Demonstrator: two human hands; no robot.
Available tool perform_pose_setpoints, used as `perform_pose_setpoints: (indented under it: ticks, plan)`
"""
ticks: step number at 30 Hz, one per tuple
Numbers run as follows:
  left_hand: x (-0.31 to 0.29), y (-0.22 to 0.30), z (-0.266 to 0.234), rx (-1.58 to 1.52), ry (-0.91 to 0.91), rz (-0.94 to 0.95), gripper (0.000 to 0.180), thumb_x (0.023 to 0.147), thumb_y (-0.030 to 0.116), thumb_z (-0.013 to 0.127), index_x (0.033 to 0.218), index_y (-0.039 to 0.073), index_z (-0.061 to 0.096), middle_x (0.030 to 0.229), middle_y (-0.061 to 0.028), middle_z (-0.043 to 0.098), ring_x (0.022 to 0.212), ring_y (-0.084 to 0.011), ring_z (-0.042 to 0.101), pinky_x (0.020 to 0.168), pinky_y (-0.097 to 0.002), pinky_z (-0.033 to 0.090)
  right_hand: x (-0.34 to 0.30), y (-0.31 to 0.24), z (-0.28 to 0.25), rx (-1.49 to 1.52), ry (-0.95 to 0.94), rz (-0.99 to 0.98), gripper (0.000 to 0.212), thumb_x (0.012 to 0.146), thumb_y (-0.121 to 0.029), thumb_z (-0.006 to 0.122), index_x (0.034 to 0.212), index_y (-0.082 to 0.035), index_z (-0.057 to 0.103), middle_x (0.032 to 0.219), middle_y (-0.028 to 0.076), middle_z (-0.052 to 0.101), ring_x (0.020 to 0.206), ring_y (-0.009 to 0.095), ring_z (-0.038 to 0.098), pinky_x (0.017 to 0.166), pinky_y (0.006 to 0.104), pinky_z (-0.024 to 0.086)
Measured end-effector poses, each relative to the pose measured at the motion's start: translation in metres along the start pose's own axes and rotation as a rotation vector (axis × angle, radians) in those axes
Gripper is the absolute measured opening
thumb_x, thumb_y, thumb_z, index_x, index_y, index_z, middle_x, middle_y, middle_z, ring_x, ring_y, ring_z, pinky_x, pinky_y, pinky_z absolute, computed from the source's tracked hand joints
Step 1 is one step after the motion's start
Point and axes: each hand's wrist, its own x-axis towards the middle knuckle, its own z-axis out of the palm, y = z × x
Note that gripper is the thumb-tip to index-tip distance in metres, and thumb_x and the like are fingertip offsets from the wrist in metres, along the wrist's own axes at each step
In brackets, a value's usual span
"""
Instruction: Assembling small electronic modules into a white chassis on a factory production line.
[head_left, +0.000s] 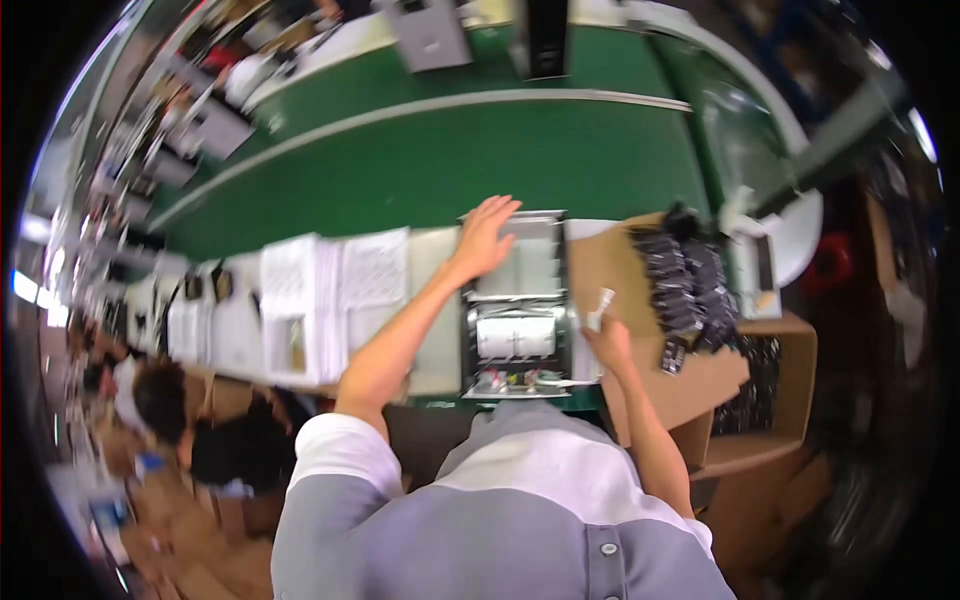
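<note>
In front of me lies an opened black-framed metal housing (pixel 515 285), with a bright white, ribbed section (pixel 515 337) inside and small coloured wires (pixel 520 380) at its near end. My left hand (pixel 485 240) rests at the housing's far left edge, fingers stretched out and holding nothing. Just right of the housing, my right hand (pixel 608 342) is closed on a small white piece (pixel 600 308); blur hides its exact kind. A white cable (pixel 568 382) sticks out of the housing's near right corner.
Paper stacks (pixel 300 300) stand to the left. Black bagged cords (pixel 680 280) lie on a cardboard sheet (pixel 600 265) at right, above an open cardboard box (pixel 800 390). Beyond runs a green conveyor (pixel 420 150) carrying grey units (pixel 430 35). Another person (pixel 165 400) sits at left.
</note>
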Motion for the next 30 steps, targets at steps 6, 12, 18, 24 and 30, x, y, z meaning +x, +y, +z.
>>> perform_pose_setpoints:
  ticks: [6,12,18,24,30]
  plan:
    - [-0.202,-0.034,-0.111,0.26,0.519,-0.464,0.039,0.08,0.007,0.071,0.118,-0.001,0.064,0.117,-0.0215,0.064,0.113,-0.0402,0.056,0.101,-0.0467,0.042,-0.034,0.045,0.025,0.441,-0.04,-0.105,0.034,0.101,-0.027,0.058,0.114,0.004,0.066,0.097,0.011,0.07,0.089,0.019,0.065,0.078,0.034,0.052]
    - [-0.344,-0.08,-0.163,0.798,0.535,-0.958,0.045,0.081,0.022,0.078,0.118,0.0,0.064,0.118,-0.0198,0.061,0.115,-0.0411,0.05,0.095,-0.0541,0.04,-0.04,0.07,0.003,0.641,-0.223,0.151,0.037,0.102,-0.031,0.057,0.123,-0.001,0.063,0.108,0.009,0.067,0.092,0.016,0.063,0.075,0.0298,0.05]
    - [-0.381,-0.129,-0.164,0.576,0.44,-1.02,0.031,0.079,0.015,0.078,0.107,0.002,0.07,0.108,-0.0196,0.067,0.105,-0.0397,0.059,0.093,-0.052,0.041,-0.034,0.027,-0.037,0.572,-0.138,0.088,0.036,0.1,-0.027,0.059,0.125,-0.001,0.062,0.11,0.008,0.066,0.09,0.017,0.064,0.076,0.0291,0.05]
    - [-0.362,-0.099,-0.181,0.558,0.843,-0.816,0.027,0.081,0.004,0.073,0.105,-0.007,0.068,0.102,-0.025,0.067,0.099,-0.0437,0.062,0.09,-0.0484,0.047,-0.062,0.021,-0.047,0.627,-0.039,0.075,0.037,0.099,-0.025,0.061,0.125,0.001,0.062,0.107,0.008,0.067,0.09,0.016,0.064,0.077,0.0292,0.051]
    - [-0.274,0.018,-0.205,0.225,0.739,-0.547,0.026,0.082,0.01,0.072,0.105,-0.002,0.067,0.098,-0.022,0.067,0.092,-0.0401,0.066,0.082,-0.0439,0.052,-0.081,0.023,-0.057,0.556,0.137,-0.077,0.036,0.098,-0.014,0.063,0.13,0.002,0.058,0.11,0.009,0.067,0.096,0.017,0.064,0.082,0.0315,0.052]
